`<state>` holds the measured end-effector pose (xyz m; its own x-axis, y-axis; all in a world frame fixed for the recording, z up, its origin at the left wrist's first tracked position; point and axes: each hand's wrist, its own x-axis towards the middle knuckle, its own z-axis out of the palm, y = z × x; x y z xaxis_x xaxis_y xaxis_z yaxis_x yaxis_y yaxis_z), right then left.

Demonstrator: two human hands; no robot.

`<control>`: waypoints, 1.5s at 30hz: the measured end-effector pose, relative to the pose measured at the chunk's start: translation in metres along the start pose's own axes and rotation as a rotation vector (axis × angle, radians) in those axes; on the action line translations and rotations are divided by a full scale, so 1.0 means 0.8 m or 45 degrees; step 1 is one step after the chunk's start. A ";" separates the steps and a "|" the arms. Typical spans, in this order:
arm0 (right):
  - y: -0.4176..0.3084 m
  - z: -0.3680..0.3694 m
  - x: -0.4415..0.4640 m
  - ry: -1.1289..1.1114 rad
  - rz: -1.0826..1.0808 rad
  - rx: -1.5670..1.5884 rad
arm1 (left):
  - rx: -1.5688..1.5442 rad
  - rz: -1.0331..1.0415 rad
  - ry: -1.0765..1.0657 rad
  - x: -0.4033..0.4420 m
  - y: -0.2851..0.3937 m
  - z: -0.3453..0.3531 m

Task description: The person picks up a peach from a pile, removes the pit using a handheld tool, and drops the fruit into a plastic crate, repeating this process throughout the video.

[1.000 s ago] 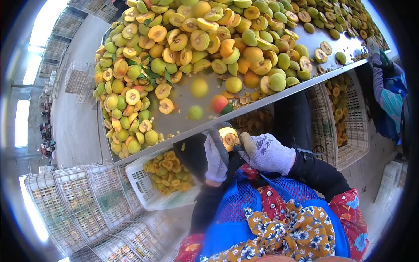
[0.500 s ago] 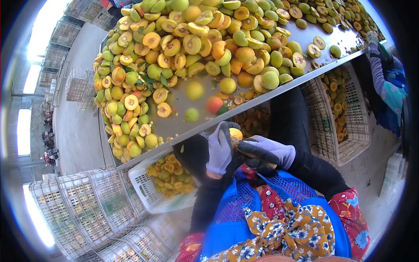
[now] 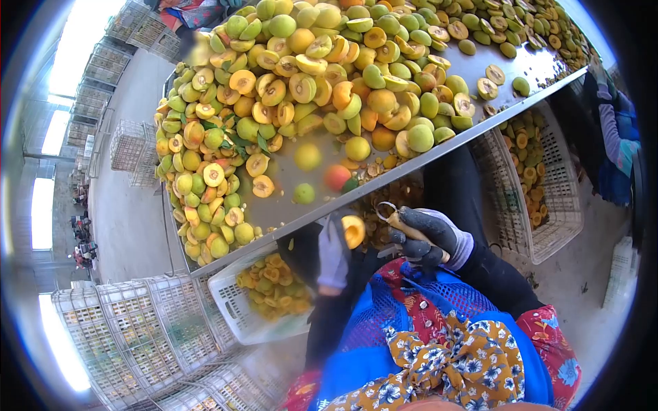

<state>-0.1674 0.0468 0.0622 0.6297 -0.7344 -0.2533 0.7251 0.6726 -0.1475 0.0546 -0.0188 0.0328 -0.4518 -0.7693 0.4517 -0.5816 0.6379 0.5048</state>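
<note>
My left hand (image 3: 334,248), in a pale glove with dark fingers, is closed on a halved fruit (image 3: 354,232) whose hollow orange inside faces right. My right hand (image 3: 428,236), gloved alike, wraps round the wooden handle of a pitting tool (image 3: 392,216) that ends in a thin metal loop. Both hands are just below the metal table's edge (image 3: 343,199), a short gap apart. On the table lies a large heap of cut and whole green-yellow fruit (image 3: 295,75).
A white crate (image 3: 236,320) of fruit halves is at lower left, another crate (image 3: 558,236) at right. Stacked crates (image 3: 130,312) stand farther left. Another person (image 3: 617,144) is at the right edge; part of one more person (image 3: 195,14) shows at the top left.
My hands have moved apart. The left one has shifted left and down with the fruit half, now hollow; the right one has drawn back and the loop tool has come into view.
</note>
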 end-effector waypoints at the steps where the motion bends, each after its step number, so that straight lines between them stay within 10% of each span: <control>1: -0.003 0.004 -0.007 0.176 -0.073 -0.195 | -0.112 -0.407 -0.059 -0.023 -0.035 -0.013; 4: 0.006 -0.016 -0.009 0.384 -0.117 -0.318 | 0.535 -1.009 -0.388 -0.046 -0.069 -0.094; 7: 0.007 -0.012 -0.002 0.403 -0.039 -0.538 | 1.349 -0.914 -0.556 -0.043 -0.086 -0.126; 10: 0.016 0.009 0.014 0.585 -0.015 -0.635 | 0.939 -0.866 -0.328 0.017 -0.096 -0.105; 18: 0.010 0.007 -0.002 0.488 -0.095 -0.875 | 0.705 -0.755 -0.828 0.119 -0.145 0.010; 24: 0.008 -0.006 0.010 0.521 -0.349 -1.263 | -1.350 -0.860 -0.357 0.073 -0.145 0.008; 31: 0.020 0.018 0.036 0.655 -0.742 -2.239 | -2.229 -1.091 -0.309 0.064 -0.045 -0.004; 39: 0.026 0.040 0.047 0.761 -0.586 -2.304 | -1.602 -1.051 -0.102 0.044 0.021 0.006; 42: 0.030 0.035 0.047 0.715 -0.573 -2.295 | -0.978 -0.536 -0.147 0.036 0.018 0.006; 45: 0.038 0.020 0.050 0.646 -0.679 -2.193 | -1.352 -0.994 0.008 0.036 0.032 0.013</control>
<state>-0.1156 0.0362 0.0628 0.0949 -0.9948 -0.0371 -0.4518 -0.0098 -0.8921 0.0198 -0.0252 0.0508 -0.2368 -0.9468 -0.2179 0.1258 -0.2522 0.9595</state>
